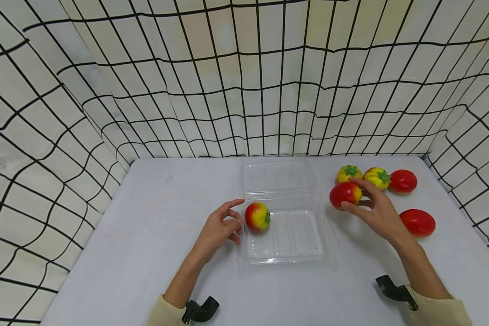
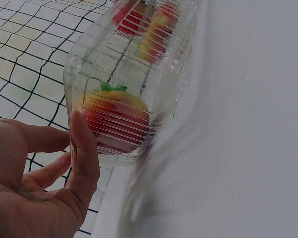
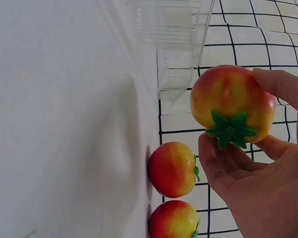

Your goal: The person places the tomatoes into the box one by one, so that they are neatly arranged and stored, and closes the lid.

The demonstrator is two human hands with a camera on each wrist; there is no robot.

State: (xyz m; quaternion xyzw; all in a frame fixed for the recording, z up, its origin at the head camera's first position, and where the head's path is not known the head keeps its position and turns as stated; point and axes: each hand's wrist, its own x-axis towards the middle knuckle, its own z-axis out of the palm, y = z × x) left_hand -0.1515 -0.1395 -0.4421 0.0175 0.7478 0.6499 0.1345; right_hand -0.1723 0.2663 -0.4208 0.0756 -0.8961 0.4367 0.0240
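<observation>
Right hand (image 1: 376, 210), right of frame centre: thumb and fingers gripping a red-and-yellow tomato-like fruit (image 1: 344, 194), clear of the white tabletop (image 1: 146, 253). Its stem axis runs roughly left-right, green calyx (image 3: 231, 130) facing the palm (plainest from the right wrist). Clear hinged clamshell (image 1: 287, 240) at centre, lid laid back up-frame; its bare right part lies left and lower of the held fruit, right hand nearer to it. Second fruit (image 1: 256, 216) in the base's left side. Left hand (image 1: 218, 226) at the left rim, fingers bent; cannot tell whether they pinch it. Two red fruits (image 1: 417, 222) farther right.
</observation>
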